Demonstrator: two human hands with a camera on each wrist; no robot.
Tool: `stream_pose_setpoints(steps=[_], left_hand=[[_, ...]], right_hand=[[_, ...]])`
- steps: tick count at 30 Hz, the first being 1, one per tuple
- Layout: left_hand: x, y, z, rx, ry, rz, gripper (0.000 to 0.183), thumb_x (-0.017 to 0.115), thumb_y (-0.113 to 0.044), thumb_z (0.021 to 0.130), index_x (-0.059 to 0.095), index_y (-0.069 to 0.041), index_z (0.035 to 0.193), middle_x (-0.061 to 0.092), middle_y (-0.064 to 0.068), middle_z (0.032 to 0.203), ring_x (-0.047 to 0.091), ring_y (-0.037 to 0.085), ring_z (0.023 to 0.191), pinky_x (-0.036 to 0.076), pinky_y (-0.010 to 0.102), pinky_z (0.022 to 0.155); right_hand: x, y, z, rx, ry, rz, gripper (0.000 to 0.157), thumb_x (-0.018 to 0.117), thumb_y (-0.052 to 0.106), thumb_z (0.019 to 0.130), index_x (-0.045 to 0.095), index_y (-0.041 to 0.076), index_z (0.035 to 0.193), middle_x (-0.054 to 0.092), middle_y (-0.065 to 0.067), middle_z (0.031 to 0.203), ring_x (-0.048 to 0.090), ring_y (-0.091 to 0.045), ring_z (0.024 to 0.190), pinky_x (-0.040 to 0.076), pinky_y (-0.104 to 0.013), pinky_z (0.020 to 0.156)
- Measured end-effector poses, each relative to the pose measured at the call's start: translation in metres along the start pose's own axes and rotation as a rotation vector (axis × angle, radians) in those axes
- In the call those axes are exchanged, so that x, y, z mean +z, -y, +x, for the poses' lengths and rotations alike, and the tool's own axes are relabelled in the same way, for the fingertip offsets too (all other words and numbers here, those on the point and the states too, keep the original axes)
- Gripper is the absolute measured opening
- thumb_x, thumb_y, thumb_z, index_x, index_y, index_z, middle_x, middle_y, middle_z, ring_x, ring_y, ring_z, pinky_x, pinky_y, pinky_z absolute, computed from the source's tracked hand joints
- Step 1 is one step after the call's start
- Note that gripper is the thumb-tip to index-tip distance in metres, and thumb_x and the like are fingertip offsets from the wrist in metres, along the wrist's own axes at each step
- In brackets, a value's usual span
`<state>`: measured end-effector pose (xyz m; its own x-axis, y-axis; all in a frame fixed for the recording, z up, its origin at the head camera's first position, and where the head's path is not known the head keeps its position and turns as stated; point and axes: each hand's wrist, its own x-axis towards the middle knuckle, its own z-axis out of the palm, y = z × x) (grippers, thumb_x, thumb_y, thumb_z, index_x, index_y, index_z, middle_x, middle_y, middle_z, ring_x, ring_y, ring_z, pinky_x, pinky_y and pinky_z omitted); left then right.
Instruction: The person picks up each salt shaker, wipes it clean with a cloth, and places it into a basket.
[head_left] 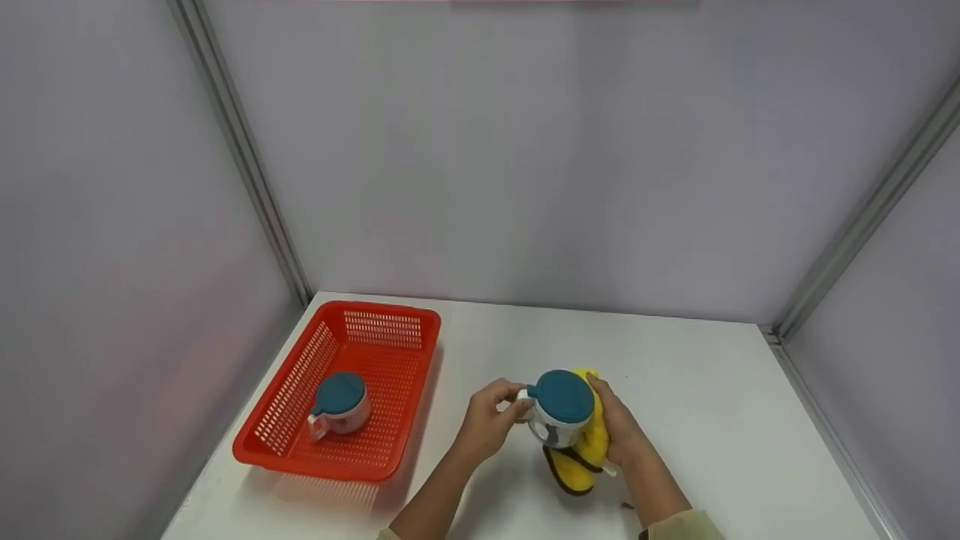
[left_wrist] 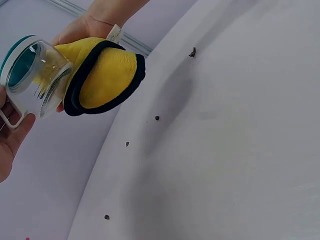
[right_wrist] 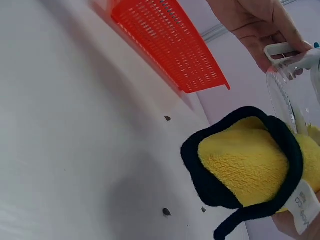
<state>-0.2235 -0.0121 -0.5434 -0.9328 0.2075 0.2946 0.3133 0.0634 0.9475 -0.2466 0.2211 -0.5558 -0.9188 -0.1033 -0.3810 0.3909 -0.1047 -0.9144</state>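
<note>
My left hand (head_left: pixel 482 426) pinches the white handle of a clear glass jar (left_wrist: pixel 37 95) with a teal lid (head_left: pixel 564 395). The jar is held up above the table, near the middle of the head view. In my right hand (head_left: pixel 624 429) is a yellow cloth with dark edging (left_wrist: pixel 110 77), pressed to the right side of the jar. One end of the cloth hangs below the jar, and a white tag (right_wrist: pixel 303 207) sticks out of it. The right fingers are partly hidden behind the cloth and jar.
A red plastic basket (head_left: pixel 429 330) with slotted walls stands at the left of the white table (head_left: pixel 697 397). Inside it is another teal-lidded jar (head_left: pixel 341 403). Several small dark bits (left_wrist: pixel 157 118) lie on the tabletop. Pale panels surround the table.
</note>
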Motion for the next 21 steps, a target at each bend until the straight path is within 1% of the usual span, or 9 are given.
stream_pose_setpoints(steps=[4, 7, 14, 18, 21], left_hand=[[0.002, 0.0021, 0.0012, -0.018, -0.03, 0.0, 0.018, 0.07, -0.019, 0.09, 0.072, -0.017, 0.108, 0.065, 0.001, 0.094, 0.064, 0.017, 0.094, 0.061, 0.028, 0.074], [0.0028, 0.0041, 0.0024, -0.036, -0.037, 0.001, 0.019, 0.07, -0.021, 0.091, 0.072, -0.017, 0.109, 0.066, 0.001, 0.095, 0.064, 0.017, 0.095, 0.06, 0.027, 0.074], [-0.001, 0.003, 0.0027, -0.078, -0.016, -0.009, 0.023, 0.071, -0.027, 0.09, 0.072, -0.02, 0.112, 0.068, 0.0, 0.097, 0.065, 0.017, 0.096, 0.06, 0.028, 0.075], [-0.0049, 0.0015, 0.0014, -0.092, 0.001, -0.019, 0.023, 0.072, -0.028, 0.09, 0.073, -0.02, 0.111, 0.069, 0.001, 0.098, 0.067, 0.017, 0.096, 0.06, 0.03, 0.077], [-0.0064, 0.0007, 0.0002, -0.089, 0.018, -0.033, 0.022, 0.072, -0.026, 0.09, 0.073, -0.018, 0.11, 0.07, 0.002, 0.1, 0.068, 0.018, 0.097, 0.06, 0.031, 0.077]], right_hand=[[0.0002, 0.0055, 0.001, 0.037, 0.0, -0.044, 0.083, 0.052, 0.082, 0.078, 0.054, 0.013, 0.125, 0.051, -0.01, 0.11, 0.048, -0.027, 0.107, 0.04, -0.041, 0.086], [0.0009, 0.0064, 0.0012, 0.047, 0.001, -0.047, 0.085, 0.053, 0.083, 0.076, 0.053, 0.013, 0.126, 0.051, -0.009, 0.11, 0.048, -0.028, 0.106, 0.04, -0.041, 0.086], [0.0037, 0.0049, 0.0004, 0.083, -0.011, -0.029, 0.09, 0.053, 0.085, 0.073, 0.052, 0.014, 0.128, 0.049, -0.01, 0.113, 0.046, -0.029, 0.108, 0.039, -0.041, 0.086], [0.0048, 0.0062, -0.0003, 0.089, 0.009, -0.027, 0.089, 0.054, 0.085, 0.073, 0.052, 0.015, 0.128, 0.049, -0.011, 0.114, 0.046, -0.029, 0.11, 0.038, -0.042, 0.086], [0.005, 0.0067, -0.0015, 0.09, 0.028, -0.034, 0.088, 0.053, 0.084, 0.075, 0.052, 0.015, 0.128, 0.048, -0.011, 0.114, 0.045, -0.03, 0.11, 0.038, -0.043, 0.087]])
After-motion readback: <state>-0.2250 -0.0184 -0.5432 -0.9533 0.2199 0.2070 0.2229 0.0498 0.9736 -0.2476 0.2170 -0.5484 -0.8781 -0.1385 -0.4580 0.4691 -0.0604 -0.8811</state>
